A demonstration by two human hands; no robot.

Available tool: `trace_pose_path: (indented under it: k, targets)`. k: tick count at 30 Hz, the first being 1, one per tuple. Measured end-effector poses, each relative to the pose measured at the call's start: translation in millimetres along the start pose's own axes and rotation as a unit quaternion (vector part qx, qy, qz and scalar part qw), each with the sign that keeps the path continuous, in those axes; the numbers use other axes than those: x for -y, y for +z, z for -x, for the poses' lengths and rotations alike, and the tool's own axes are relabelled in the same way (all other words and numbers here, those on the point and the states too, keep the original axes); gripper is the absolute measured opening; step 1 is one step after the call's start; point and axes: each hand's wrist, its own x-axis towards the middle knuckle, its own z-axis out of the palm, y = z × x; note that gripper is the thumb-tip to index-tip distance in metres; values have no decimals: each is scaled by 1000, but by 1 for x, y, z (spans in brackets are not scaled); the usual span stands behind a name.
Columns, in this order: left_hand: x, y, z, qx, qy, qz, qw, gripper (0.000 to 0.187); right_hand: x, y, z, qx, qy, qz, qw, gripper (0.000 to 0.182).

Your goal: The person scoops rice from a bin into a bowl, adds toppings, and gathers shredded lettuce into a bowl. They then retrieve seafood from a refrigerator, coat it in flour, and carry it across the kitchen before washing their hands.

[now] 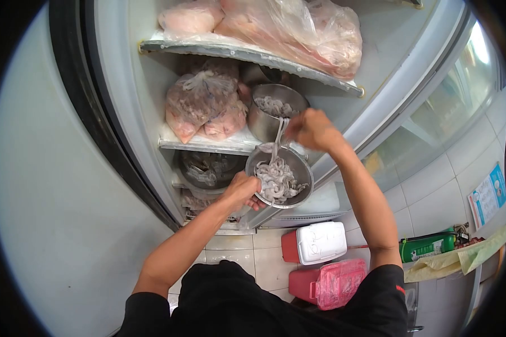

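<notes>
A round metal bowl [308, 192] holds pale, squid-like strips [278, 181]. My left hand [243, 192] grips its left rim, thumb near the edge and some fingers underneath. Above and to the right, my right hand [311, 130] is closed and slightly blurred. Pale strips hang beside its fingers, stretching down towards the bowl. Just behind, a deeper metal pot [260, 124] on the fridge shelf contains more of the same strips [275, 105].
Bagged meat [208, 104] lies left of the pot, below an upper shelf [247, 54] with larger bags [298, 33]. A dark basin [208, 171] is on the lower shelf. Two coolers, white-lidded [322, 242] and red [334, 283], stand on the floor.
</notes>
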Motion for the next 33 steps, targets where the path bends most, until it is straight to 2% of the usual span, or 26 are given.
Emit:
trace_pose_path:
  k: [1, 2, 4, 5, 7, 8, 10, 11, 13, 14, 16, 17, 20, 21, 22, 23, 24, 26, 27, 30, 31, 33]
  targets:
    - [1, 0, -1, -1, 2, -1, 1000, 26, 0, -9, -9, -78, 64, -34, 994, 35]
    - [3, 0, -4, 0, 6, 2, 1000, 27, -8, -10, -25, -80, 63, -34, 994, 35]
    - [1, 2, -5, 1, 12, -1, 1000, 27, -32, 5, -65, -62, 39, 142, 987, 38]
    - [-2, 3, -5, -10, 13, -12, 1000, 28, -39, 12, -81, -68, 39, 141, 987, 38]
    - [-6, 4, -5, -22, 17, -28, 999, 28, -46, 20, -106, 58, 125, 83, 987, 45]
    - [-7, 5, -5, -21, 13, -32, 999, 28, -42, 15, -104, 53, 124, 83, 987, 45]
    - [-8, 3, -8, -25, 9, -32, 999, 30, -28, 8, -93, 108, 224, 114, 962, 48]
    - [-10, 1, -10, -29, 14, -30, 999, 30, -28, 12, -99, 105, 218, 117, 963, 48]
    - [-12, -3, -10, -19, 25, -9, 999, 32, -36, 27, -114, 117, 295, 168, 933, 48]
    - [-15, -3, -8, -24, 28, -5, 999, 32, -37, 28, -113, 117, 289, 171, 935, 48]
    - [-20, -1, -1, -12, 59, -3, 998, 32, -48, 25, -107, 88, 194, 208, 955, 41]
    - [-19, -3, -1, -16, 60, 2, 998, 32, -54, 21, -108, 89, 189, 212, 955, 41]
    - [-18, -4, -4, -21, 38, -10, 999, 31, -71, 0, -111, 158, -63, 206, 964, 37]
    - [-16, -4, -4, -20, 23, -13, 999, 30, -71, 1, -107, 157, -62, 206, 964, 37]
    - [-16, -5, -5, -19, 8, -16, 1000, 30, -72, 3, -101, 67, 26, 96, 993, 37]
    - [-16, -6, -5, -17, 8, -18, 1000, 30, -71, 4, -92, -25, 114, -18, 993, 37]
    - [-15, -6, -6, -13, 7, -19, 1000, 29, -67, 3, -83, -25, 116, -19, 993, 37]
    - [-14, -7, -7, -7, 3, -18, 1000, 29, -62, 2, -68, -137, 170, -121, 968, 48]
    - [-17, -6, -6, -3, 0, -19, 1000, 28, -65, 3, -64, -135, 175, -121, 968, 48]
    - [-21, -2, -5, 8, -2, -22, 1000, 27, -53, -2, -40, -170, 169, -411, 880, 41]
    - [-23, 0, -5, 10, 4, -25, 1000, 27, -58, -1, -37, -173, 174, -410, 879, 41]
    - [-26, 3, -3, 15, 7, -22, 1000, 27, -51, -4, -31, -225, 155, -492, 827, 37]
